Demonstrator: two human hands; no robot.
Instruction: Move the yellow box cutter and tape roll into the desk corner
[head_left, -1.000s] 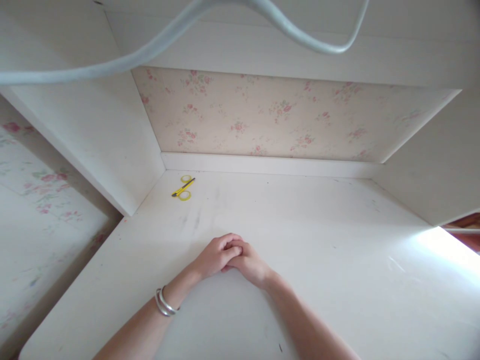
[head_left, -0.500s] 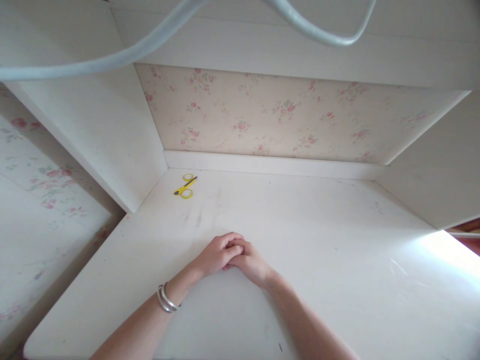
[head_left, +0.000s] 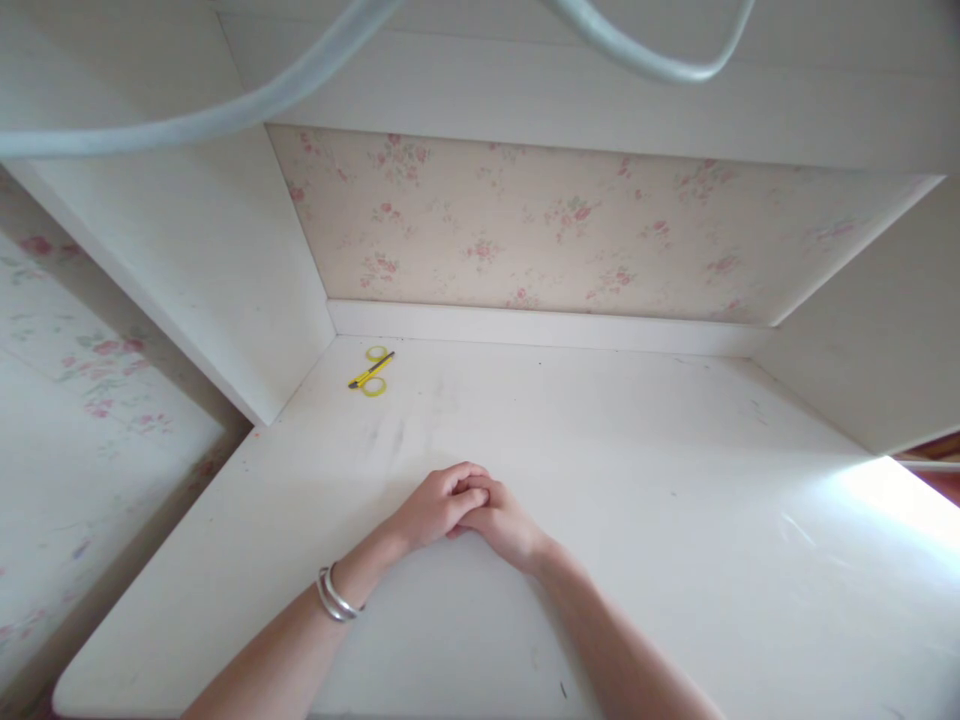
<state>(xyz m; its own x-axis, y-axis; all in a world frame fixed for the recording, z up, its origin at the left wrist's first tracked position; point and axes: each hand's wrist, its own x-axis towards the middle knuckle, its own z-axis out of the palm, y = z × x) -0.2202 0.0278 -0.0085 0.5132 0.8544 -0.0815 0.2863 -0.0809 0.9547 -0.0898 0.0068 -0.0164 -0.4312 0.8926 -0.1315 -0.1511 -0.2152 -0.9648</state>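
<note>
Two hands clasped together on the white desk [head_left: 675,560]: left hand [head_left: 433,508] folded over right hand [head_left: 501,525], fingers interlaced, both closed on each other, gripping no object. Silver bangles [head_left: 337,597] on the left wrist. Nearest loose things well apart, up in the far left corner: yellow utility knife [head_left: 370,371] lying between two yellow tape rolls [head_left: 373,386]. Likely hazards: blind reach toward that corner and a nick from the blade; snagging the hanging cable [head_left: 225,112] overhead on rising.

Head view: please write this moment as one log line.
left hand clasped with right hand | both on white wooden desk | small yellow scissors untouched, far left corner
</note>
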